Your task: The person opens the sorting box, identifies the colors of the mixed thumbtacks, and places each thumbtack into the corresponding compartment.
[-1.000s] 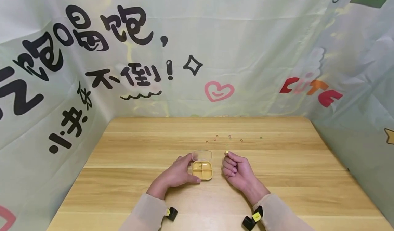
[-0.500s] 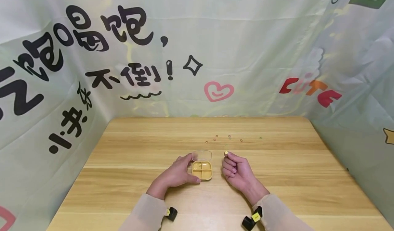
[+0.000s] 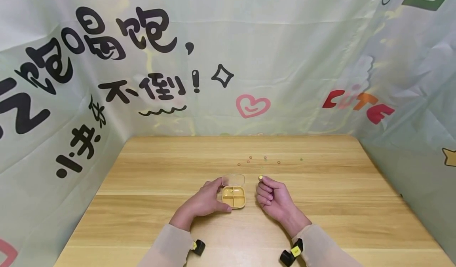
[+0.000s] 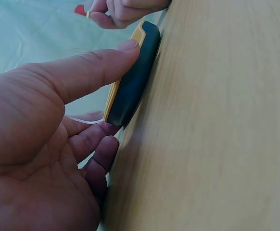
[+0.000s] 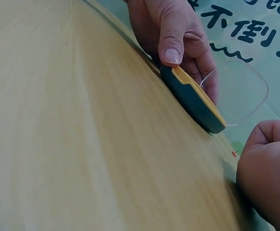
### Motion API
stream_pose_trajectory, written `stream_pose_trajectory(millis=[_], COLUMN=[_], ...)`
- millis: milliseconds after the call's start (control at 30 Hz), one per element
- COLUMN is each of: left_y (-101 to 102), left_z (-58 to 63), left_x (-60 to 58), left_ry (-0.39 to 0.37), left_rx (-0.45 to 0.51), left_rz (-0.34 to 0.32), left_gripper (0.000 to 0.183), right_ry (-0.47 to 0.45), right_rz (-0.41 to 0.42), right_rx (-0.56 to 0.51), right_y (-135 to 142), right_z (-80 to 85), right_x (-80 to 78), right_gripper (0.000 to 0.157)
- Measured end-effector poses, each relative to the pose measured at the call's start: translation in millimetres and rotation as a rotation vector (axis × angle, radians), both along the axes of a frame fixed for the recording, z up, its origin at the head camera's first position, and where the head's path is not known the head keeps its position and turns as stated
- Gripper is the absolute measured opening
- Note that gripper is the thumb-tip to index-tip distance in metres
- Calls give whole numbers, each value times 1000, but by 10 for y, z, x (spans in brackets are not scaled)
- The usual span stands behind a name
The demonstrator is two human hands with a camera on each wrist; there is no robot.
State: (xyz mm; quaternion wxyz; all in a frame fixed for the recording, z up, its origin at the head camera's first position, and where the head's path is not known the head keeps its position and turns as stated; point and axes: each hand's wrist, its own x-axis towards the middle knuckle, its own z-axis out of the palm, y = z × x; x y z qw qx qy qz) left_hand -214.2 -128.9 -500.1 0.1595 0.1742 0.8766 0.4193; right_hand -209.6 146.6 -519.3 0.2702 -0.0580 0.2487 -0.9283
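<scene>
A small yellow compartment box with a dark underside lies on the wooden table, its clear lid standing open at the far side. My left hand grips the box from the left, thumb on the near edge and fingers at the lid side. My right hand rests just right of the box with fingers curled, pinching a tiny yellow piece at its fingertips.
Several tiny coloured rings lie scattered on the table beyond the hands. Printed fabric walls close in the table at the back and both sides. Black-and-yellow wrist devices sit at both sleeves.
</scene>
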Motion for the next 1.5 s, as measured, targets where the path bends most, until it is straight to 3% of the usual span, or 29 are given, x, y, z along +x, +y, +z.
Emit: stream_pose_trajectory(millis=[233,500,767,900,1033,1233,1367,1500], left_y=[-3,-2,-10,-13,-18,-29,-33,-38], left_z=[1,-9,-6,-12,-3,7,0,-10], left_x=[23,13,5,-4,-4,-2,5,-5], left_ry=[-3,-1,5,17,13,11,8,14], left_rx=[-1,-1,-1,-3,1,-13,-16,-15], left_rz=[-1,2,2,-8,-16,-25,-24,-29], left_gripper=[90,90,92,90,86,90,95,98], right_ry=[18,136,198,258,493,894,1133,1318], right_rz=[-58,-168,-191,-177,-163,-130,-153,-169], right_rx=[130,389,713,939,1220,1548,1726,1826], right_y=[-21,-14,-86,-199,-330,-532,-628,-689], right_z=[55,315,446,481,519,523,496,463], right_x=[25,60,123,131,128,69,17,-30], right_gripper=[37,29,17,12,20,9,8,7])
